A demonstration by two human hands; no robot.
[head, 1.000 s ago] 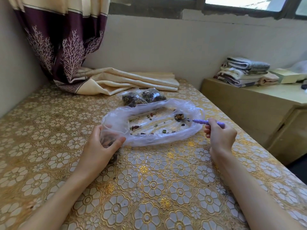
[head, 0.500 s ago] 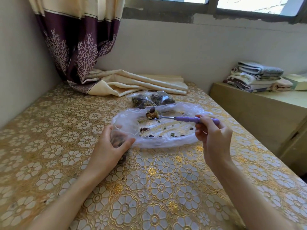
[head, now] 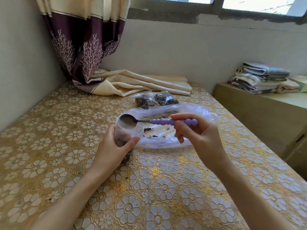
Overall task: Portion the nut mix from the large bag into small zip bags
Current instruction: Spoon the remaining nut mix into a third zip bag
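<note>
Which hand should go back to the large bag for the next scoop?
Right. The right hand already holds the spoon by its purple handle, directly over the large bag. The left hand is busy keeping the small zip bag upright and open.

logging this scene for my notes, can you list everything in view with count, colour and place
large bag: 1, clear, mid table, few nuts left inside
small bag: 1, clear, partly filled, in left hand
spoon: 1, purple handle, bowl over small bag
filled bags: 2, clear with dark mix, behind large bag
tablecloth: 1, gold floral
curtain: 1, maroon and cream, far left corner
folded towels: 1 stack, grey and cream, side cabinet
hands: left hand grips small bag; right hand holds spoon
</note>
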